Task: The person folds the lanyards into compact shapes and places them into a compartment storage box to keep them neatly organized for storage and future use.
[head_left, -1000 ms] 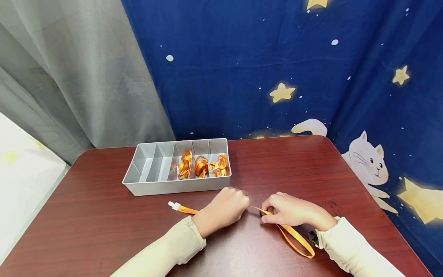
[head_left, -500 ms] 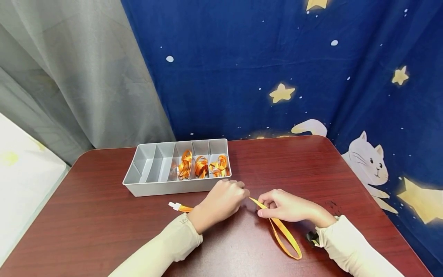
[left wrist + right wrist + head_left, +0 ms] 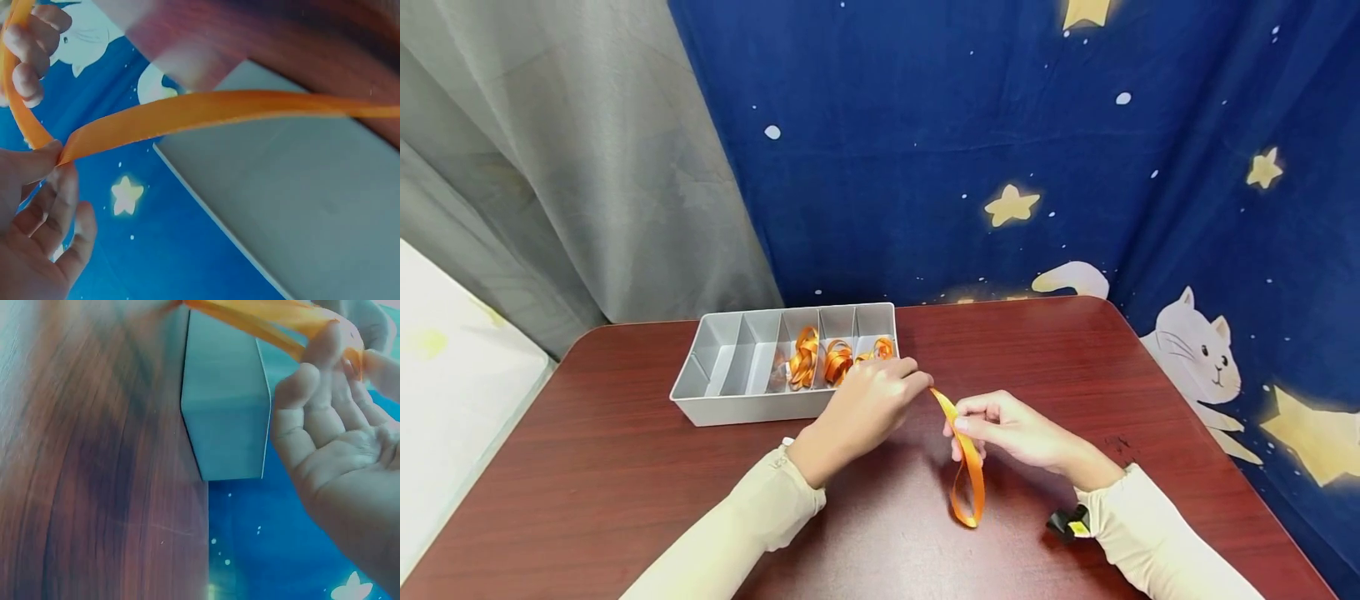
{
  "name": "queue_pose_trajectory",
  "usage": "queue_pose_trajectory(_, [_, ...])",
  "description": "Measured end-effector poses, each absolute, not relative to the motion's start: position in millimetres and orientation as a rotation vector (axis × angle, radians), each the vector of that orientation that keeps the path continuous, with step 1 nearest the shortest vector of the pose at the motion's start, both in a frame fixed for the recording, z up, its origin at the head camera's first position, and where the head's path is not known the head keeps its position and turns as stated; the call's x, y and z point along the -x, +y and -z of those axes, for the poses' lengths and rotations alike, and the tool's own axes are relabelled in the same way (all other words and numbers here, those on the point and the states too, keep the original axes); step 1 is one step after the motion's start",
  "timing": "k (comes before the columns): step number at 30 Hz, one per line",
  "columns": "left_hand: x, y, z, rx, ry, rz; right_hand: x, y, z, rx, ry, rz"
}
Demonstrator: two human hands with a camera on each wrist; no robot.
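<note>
An orange lanyard (image 3: 972,479) runs between both hands above the table. My left hand (image 3: 867,404) pinches the strap between thumb and fingertips, as the left wrist view shows, and overlaps the tray's front right corner in the head view. From that pinch a long stretch of strap (image 3: 187,117) trails off to the side. My right hand (image 3: 1011,427) holds the strap lower down with thumb and fingers, and a loop hangs beneath it. In the right wrist view the right hand (image 3: 347,437) shows its palm side. The lanyard's white clip (image 3: 787,440) is mostly hidden behind the left forearm.
A grey divided tray (image 3: 737,410) stands toward the back of the dark red table (image 3: 1015,350). Coiled orange lanyards (image 3: 803,358) lie in its three right compartments. A black item (image 3: 1067,525) sits by the right cuff. Behind hangs a blue starry curtain (image 3: 880,167).
Both hands have risen and moved toward the tray, the left now overlapping its right corner. The lanyard's loop has swung left and hangs below the right hand.
</note>
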State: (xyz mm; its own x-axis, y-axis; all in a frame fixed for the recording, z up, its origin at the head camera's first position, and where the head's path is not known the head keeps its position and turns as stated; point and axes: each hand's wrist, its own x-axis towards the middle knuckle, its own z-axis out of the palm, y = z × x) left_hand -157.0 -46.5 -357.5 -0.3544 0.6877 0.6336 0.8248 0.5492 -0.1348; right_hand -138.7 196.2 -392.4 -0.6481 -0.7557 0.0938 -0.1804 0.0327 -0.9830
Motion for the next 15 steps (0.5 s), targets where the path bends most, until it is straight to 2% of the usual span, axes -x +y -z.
queue_pose_trajectory(15, [158, -55, 336, 1.160, -2.081, 0.153, 131, 176, 392, 0.935, 1.833, 1.822])
